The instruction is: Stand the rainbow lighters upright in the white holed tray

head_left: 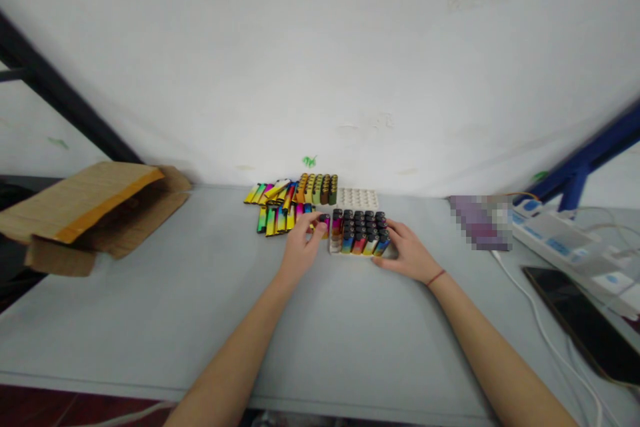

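A white tray (336, 249) stands on the table with upright lighters (360, 241) in rows, their tops black and their bodies coloured. Its left column has bare slots at the front. Just left of the tray, my left hand (303, 243) pinches a purple lighter (325, 224) with a black top, held upright. My right hand (407, 253) is curled around the tray's right side, steadying it with the fingers behind and the thumb in front. Left of these lies a pile of shiny coloured lighters (277, 219), partly behind my left hand.
Behind the tray stand a block of upright lighters (317, 188) and a white tray with holes (358, 198), near the wall. An open cardboard box (100, 203) lies at left. A phone (585, 320), a power strip (565, 240) and cables occupy the right.
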`<move>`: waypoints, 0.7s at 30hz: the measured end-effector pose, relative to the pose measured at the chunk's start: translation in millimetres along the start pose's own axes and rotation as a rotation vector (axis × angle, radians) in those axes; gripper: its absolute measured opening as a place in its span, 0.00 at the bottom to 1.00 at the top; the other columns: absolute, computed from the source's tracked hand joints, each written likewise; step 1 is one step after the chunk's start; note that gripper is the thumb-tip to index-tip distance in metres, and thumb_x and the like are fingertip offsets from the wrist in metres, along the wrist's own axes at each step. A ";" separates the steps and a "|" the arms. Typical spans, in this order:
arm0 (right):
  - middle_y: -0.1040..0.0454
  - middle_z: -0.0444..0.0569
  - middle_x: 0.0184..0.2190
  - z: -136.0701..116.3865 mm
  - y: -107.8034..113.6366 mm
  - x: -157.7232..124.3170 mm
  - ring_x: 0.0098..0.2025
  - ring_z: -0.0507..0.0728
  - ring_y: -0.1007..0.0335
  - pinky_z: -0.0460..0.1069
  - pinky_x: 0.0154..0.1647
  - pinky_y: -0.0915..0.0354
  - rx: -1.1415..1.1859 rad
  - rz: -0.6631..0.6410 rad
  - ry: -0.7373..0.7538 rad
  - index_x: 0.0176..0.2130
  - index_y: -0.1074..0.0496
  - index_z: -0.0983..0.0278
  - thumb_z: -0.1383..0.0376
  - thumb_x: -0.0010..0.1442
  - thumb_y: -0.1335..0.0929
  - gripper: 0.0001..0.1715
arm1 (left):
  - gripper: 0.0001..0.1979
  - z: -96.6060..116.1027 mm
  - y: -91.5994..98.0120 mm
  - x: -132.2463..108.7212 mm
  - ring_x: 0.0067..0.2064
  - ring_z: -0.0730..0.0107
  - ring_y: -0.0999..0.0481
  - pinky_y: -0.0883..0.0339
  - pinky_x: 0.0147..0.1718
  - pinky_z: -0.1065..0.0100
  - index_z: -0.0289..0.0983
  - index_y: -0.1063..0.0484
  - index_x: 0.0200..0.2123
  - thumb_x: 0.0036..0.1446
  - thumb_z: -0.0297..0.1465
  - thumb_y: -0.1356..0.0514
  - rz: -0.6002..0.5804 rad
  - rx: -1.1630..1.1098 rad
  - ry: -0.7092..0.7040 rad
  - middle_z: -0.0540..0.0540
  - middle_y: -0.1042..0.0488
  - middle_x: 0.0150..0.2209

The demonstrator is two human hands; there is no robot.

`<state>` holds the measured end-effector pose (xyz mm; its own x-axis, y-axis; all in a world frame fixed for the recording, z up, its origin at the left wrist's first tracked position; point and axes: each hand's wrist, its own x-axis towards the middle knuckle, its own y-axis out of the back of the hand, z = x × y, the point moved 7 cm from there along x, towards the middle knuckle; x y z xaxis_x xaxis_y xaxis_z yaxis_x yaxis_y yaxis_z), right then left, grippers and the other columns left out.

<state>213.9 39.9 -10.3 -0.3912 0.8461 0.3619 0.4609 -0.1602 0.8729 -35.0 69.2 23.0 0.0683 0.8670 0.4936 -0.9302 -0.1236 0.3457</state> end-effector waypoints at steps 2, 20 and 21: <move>0.32 0.62 0.58 0.3 -0.2 -0.3 0.58 0.70 0.35 0.66 0.62 0.37 0.002 -0.001 0.001 0.57 0.32 0.66 0.48 0.56 0.29 0.36 | 0.13 -0.2 -1.6 -0.1 0.40 0.64 0.23 0.30 0.41 0.64 0.38 0.27 0.45 0.61 0.38 0.43 -0.025 -0.020 0.022 0.44 0.22 0.38; 0.32 0.63 0.58 1.9 -1.8 -0.8 0.59 0.71 0.35 0.66 0.62 0.38 -0.002 -0.013 -0.013 0.59 0.34 0.66 0.47 0.56 0.29 0.39 | 0.13 8.2 -6.9 -1.8 0.45 0.61 0.22 0.32 0.52 0.59 0.41 0.26 0.48 0.60 0.34 0.39 -0.100 0.106 -0.030 0.43 0.21 0.43; 0.32 0.64 0.58 1.8 -1.8 -0.8 0.59 0.71 0.35 0.66 0.62 0.38 -0.004 -0.013 -0.011 0.59 0.34 0.67 0.47 0.56 0.29 0.39 | 0.13 8.7 -7.4 -2.3 0.46 0.61 0.22 0.32 0.53 0.59 0.41 0.26 0.47 0.59 0.34 0.39 -0.104 0.120 -0.041 0.44 0.21 0.42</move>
<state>214.7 40.4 -12.8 -0.3880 0.8537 0.3473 0.4527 -0.1516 0.8787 -25.2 63.9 26.2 0.1791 0.8578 0.4817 -0.8678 -0.0930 0.4882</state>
